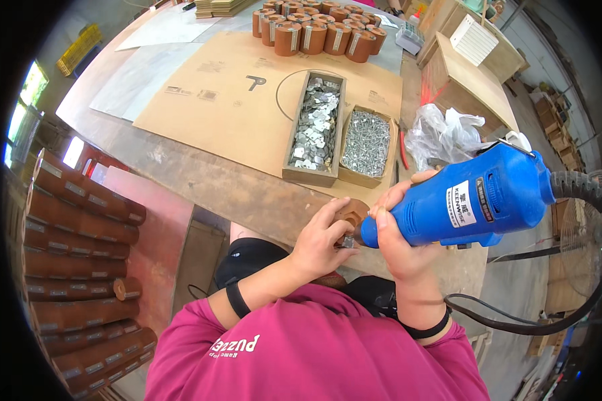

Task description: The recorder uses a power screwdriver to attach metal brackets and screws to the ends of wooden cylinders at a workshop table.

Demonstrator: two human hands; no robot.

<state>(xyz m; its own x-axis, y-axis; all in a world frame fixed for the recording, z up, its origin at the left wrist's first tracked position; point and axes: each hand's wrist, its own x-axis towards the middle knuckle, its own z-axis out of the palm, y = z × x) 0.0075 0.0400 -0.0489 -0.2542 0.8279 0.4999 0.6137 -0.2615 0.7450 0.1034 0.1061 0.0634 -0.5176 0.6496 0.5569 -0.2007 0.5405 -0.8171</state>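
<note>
My right hand [401, 234] is closed round the body of a blue corded power tool [461, 200], which looks like an electric screwdriver. Its nose points left, toward my left hand [324, 237]. The fingers of my left hand are bent and pinch a small grey metal piece [348, 242] just in front of the tool's nose. Behind those fingertips, at the table's near edge, part of a brown round wooden piece [356, 210] shows; the left hand and the tool hide the rest. Whether the tool's tip touches the metal piece, I cannot tell.
Beyond my hands stand a long wooden box [289, 172] of flat metal plates and a cardboard box [361, 179] of screws. Red-handled pliers [404, 148] and a plastic bag [445, 134] lie right. Brown cylinders [313, 39] stand far back; more brown rolls [80, 267] are stacked left.
</note>
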